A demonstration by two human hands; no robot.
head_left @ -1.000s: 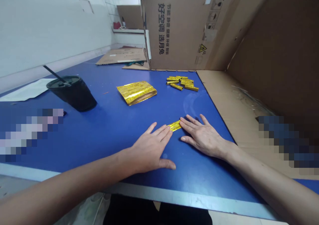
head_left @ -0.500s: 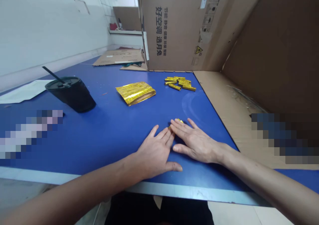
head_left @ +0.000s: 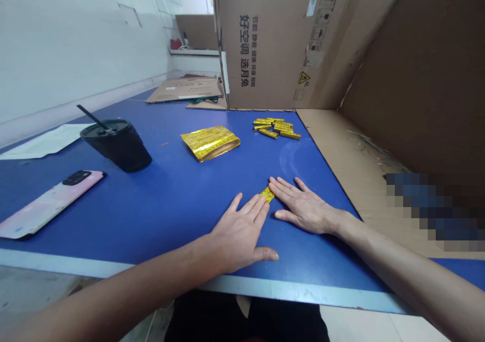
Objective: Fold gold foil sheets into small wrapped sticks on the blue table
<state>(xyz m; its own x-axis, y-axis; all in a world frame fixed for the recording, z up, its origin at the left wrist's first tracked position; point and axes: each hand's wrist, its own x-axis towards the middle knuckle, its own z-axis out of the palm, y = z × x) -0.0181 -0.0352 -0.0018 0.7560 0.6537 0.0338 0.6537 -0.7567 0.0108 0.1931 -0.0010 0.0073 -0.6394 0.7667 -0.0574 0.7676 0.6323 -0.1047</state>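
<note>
Both hands lie open and palm down, neither gripping anything: the left hand (head_left: pixel 238 238) has its fingers spread, and the right hand (head_left: pixel 306 208) lies flatter, with both arms reaching in from either side. Between their fingertips, just touching both, sits a small folded gold foil strip (head_left: pixel 267 194) on the blue surface (head_left: pixel 170 215). Flat, light fingertips seem right for a piece this thin. Ahead of the hands lie a stack of gold foil sheets (head_left: pixel 210 143) and a cluster of folded gold strips (head_left: pixel 276 128); farther left stand a black lidded cup (head_left: pixel 117 147) and a pink-cased phone (head_left: pixel 49 204).
</note>
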